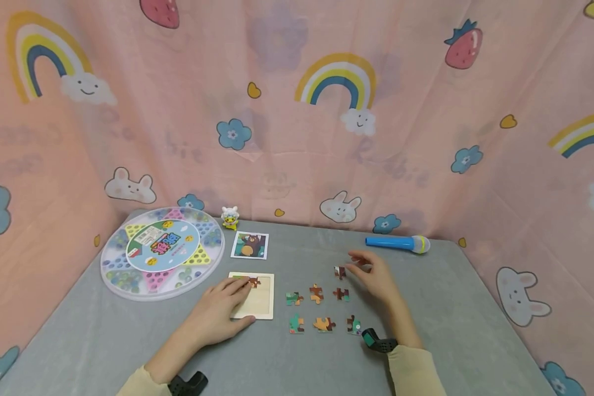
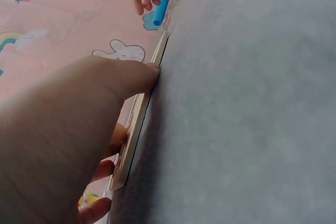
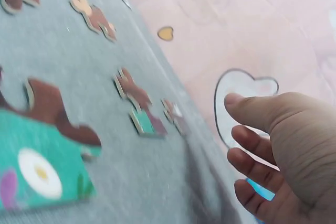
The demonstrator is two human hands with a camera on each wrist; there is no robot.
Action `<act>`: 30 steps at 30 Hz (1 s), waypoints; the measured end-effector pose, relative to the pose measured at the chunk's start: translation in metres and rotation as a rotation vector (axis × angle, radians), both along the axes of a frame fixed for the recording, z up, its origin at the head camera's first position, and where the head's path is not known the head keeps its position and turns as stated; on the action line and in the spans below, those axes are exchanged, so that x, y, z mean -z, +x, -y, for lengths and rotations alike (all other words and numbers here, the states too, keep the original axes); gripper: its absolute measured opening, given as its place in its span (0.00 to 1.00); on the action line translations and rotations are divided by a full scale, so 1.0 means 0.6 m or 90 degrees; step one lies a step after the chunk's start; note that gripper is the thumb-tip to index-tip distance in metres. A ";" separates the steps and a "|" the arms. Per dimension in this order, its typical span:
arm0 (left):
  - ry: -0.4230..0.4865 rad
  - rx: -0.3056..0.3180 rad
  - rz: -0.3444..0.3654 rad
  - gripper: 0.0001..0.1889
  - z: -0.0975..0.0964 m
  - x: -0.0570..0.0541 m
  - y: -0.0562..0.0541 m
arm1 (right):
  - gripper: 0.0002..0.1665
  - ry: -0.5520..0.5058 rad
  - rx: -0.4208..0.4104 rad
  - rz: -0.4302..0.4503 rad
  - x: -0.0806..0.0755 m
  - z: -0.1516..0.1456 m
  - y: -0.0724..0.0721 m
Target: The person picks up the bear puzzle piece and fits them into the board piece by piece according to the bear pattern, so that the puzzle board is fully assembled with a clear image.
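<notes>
Nearest lies a lower row of puzzle pieces point(image 1: 324, 325). The left hand point(image 1: 221, 309) rests, fingers extended, on the wooden tray point(image 1: 263, 308), thumb at its near edge; light, even pressure should keep it from sliding. Farther off, the right hand point(image 1: 375, 278) is empty, fingers loosely bent beside the farthest piece point(image 1: 339, 272); whether they touch is hard to tell. Pinching its edges seems best, with the bear card point(image 1: 249, 246) beyond the tray as a guide to orientation.
</notes>
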State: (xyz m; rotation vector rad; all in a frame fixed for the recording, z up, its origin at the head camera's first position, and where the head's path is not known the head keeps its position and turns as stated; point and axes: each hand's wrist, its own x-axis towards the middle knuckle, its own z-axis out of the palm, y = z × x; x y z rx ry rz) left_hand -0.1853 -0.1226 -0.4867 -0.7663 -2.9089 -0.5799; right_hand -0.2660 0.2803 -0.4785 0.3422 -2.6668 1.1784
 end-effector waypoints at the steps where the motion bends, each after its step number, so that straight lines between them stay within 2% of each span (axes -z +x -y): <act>1: 0.002 -0.001 -0.004 0.38 0.000 0.002 0.000 | 0.21 -0.006 0.001 0.002 0.003 -0.005 0.000; 8: 0.017 -0.002 -0.021 0.38 0.002 0.013 0.000 | 0.21 -0.024 -0.004 0.019 0.023 -0.024 0.003; 16: 0.019 -0.002 -0.022 0.38 0.001 0.011 -0.001 | 0.22 0.044 -0.037 -0.011 0.030 -0.022 0.006; 21: 0.020 0.000 -0.024 0.38 0.001 0.010 -0.003 | 0.22 0.092 -0.056 -0.010 0.030 -0.017 0.006; 27: 0.022 0.000 -0.016 0.38 0.001 0.006 -0.001 | 0.20 0.099 -0.053 0.020 0.031 -0.009 0.006; 30: 0.023 0.000 -0.018 0.38 0.000 0.005 0.000 | 0.18 0.097 -0.053 0.017 0.031 -0.006 0.008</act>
